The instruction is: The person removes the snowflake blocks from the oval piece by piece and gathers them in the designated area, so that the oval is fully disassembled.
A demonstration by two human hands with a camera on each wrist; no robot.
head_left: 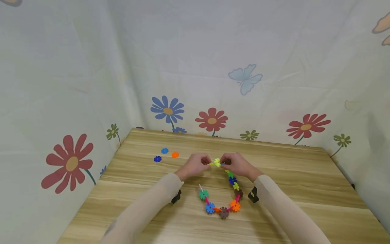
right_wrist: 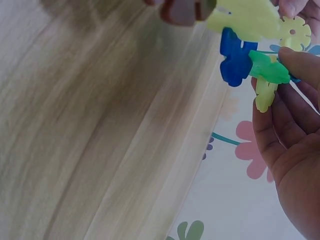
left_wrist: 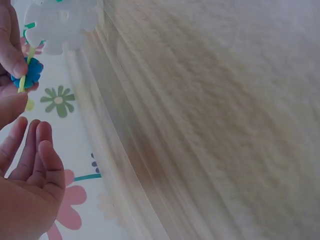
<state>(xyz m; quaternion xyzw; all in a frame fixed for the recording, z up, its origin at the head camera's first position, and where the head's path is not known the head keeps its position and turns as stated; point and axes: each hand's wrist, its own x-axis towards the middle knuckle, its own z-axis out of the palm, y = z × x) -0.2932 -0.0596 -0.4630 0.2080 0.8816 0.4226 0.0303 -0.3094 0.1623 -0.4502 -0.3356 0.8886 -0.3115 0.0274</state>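
Note:
A curved chain of slotted plastic snowflake discs hangs from my hands and bends round to the front in the head view. My left hand (head_left: 198,164) pinches the edge of a yellow disc at one end, beside another yellow disc (head_left: 217,162) that faces up. A blue disc (left_wrist: 33,73) is between the thumb and fingers of my right hand (head_left: 239,165). Below that hand the chain runs through a green disc (right_wrist: 270,68), a dark blue disc (head_left: 232,180), a brown disc (head_left: 223,212) and an orange disc (head_left: 235,206). Near its other end are a teal disc (head_left: 203,194) and a white disc (left_wrist: 62,27).
Three loose discs lie on the wooden table (head_left: 137,189) at the back left: light blue (head_left: 165,150), dark blue (head_left: 157,159) and orange (head_left: 175,155). A flower-printed curtain (head_left: 195,67) stands behind the table and along its sides.

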